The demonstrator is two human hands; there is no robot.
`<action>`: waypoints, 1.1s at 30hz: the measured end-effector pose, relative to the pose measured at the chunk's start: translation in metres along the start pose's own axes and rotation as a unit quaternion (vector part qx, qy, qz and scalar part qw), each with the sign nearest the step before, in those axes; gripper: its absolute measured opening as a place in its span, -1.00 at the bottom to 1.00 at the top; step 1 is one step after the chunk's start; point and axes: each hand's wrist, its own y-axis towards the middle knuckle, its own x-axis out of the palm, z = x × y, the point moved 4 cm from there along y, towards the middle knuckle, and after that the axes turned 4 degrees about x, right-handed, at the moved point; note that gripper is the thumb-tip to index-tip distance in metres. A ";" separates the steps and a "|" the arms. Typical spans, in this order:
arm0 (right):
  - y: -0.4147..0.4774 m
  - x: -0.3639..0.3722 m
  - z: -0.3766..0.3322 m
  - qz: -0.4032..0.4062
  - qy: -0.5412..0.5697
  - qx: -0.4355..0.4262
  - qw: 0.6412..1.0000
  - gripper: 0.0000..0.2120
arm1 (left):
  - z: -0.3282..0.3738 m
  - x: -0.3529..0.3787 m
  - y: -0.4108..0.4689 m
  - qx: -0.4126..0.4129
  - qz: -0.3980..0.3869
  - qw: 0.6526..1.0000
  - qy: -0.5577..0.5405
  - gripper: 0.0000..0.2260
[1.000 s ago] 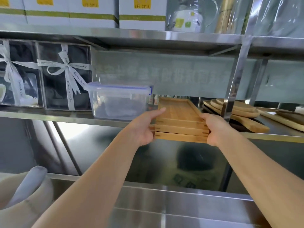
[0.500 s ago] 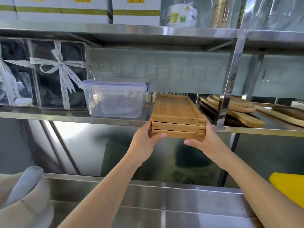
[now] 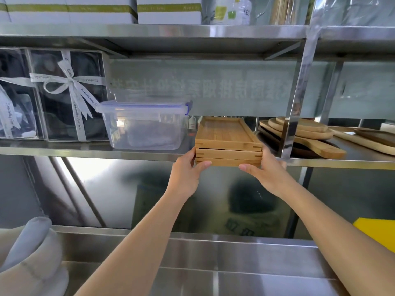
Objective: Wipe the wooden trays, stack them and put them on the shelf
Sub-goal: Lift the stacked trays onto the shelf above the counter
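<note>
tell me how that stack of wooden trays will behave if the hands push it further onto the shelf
The trays look rigid, so the stack should not flex. They are loose, and the top one already sits slightly offset, so a push on one layer may shear the stack. The steel shelf looks smooth, so it probably slides easily with the left hand and right hand at the front corners.

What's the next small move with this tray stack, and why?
Probably push the stack of three wooden trays further back onto the steel shelf. Its near end overhangs the shelf's front edge, the left hand and right hand grip its near corners, and open shelf lies between the plastic container and the upright post.
</note>
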 end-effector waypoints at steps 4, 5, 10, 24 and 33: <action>0.010 0.002 0.004 0.007 -0.024 0.011 1.000 -0.36 | -0.003 0.002 0.008 0.002 0.001 1.000 -0.001 -0.69; 0.013 0.003 0.003 0.003 -0.024 0.012 1.000 -0.36 | -0.004 0.001 0.010 0.001 0.002 1.000 -0.002 -0.69; 0.019 0.005 0.001 -0.053 0.065 0.011 0.996 -0.38 | -0.004 0.000 0.022 0.004 0.004 1.000 0.006 -0.62; 0.018 0.009 0.002 -0.046 0.102 0.002 0.994 -0.37 | -0.003 0.002 0.025 0.061 0.045 0.996 -0.047 -0.64; 0.017 0.010 -0.001 -0.056 0.182 -0.014 0.982 -0.40 | -0.011 -0.001 0.024 0.052 0.119 0.986 -0.108 -0.65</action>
